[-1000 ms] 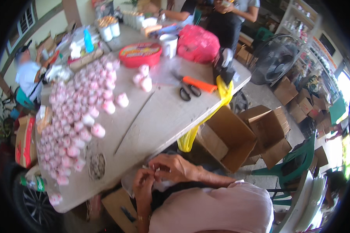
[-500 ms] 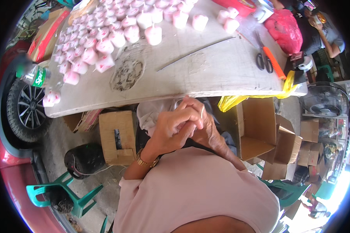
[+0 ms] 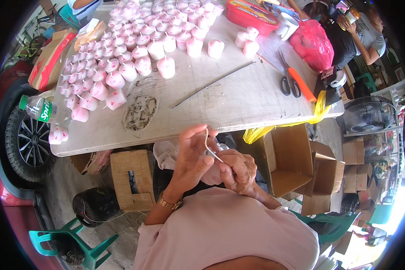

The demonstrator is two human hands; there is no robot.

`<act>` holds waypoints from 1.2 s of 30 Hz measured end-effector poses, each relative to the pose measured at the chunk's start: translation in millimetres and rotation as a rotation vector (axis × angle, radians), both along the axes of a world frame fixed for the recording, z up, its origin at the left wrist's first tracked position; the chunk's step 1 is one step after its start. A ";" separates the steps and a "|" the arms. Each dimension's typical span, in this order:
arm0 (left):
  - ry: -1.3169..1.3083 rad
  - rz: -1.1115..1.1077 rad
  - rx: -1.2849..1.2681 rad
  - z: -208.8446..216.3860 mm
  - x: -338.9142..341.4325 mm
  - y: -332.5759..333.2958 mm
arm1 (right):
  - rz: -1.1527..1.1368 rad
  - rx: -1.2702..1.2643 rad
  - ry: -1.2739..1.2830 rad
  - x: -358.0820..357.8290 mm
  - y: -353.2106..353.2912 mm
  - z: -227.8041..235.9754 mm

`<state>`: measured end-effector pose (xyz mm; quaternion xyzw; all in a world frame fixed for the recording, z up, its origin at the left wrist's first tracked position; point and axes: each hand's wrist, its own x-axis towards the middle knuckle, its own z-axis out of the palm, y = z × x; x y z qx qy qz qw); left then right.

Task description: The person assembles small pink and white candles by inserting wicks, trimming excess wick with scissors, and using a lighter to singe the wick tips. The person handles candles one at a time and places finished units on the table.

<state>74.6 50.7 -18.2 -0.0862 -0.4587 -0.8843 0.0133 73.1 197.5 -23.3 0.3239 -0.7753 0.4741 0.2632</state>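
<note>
In front of the table's near edge, my right hand [image 3: 239, 171] pinches one end of a thin, pale, bent strand [image 3: 210, 150] that looks like a candle wick. The strand rises from those fingertips toward my left hand [image 3: 189, 155], whose fingers are spread with the thumb apart. Its upper end lies by my left fingertips; whether they touch it I cannot tell. A gold-coloured band [image 3: 170, 202] circles my left wrist. Beyond my hands, many small white-and-pink candles [image 3: 144, 66] with wicks stand crowded on the white table [image 3: 175, 123]. One candle [image 3: 116, 99] is tilted.
A dark thin rod [image 3: 213, 84] lies across the table. At the right are scissors [image 3: 290, 83], an orange-handled tool [image 3: 301, 84], a pink bag [image 3: 311, 45] and a yellow bag [image 3: 261, 133]. A plastic bottle [image 3: 45, 109] lies at the left edge. Cardboard boxes [image 3: 132, 180] sit below.
My hands were clasped together with the strand mostly hidden. They have parted: the left fingers have spread, and the strand shows between the hands. The view has shifted, showing more of the table's far side.
</note>
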 end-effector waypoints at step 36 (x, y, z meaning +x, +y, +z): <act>-0.184 -0.409 -0.153 -50.0 26.3 -39.1 | -0.044 0.083 -0.181 -183.5 -12.2 38.3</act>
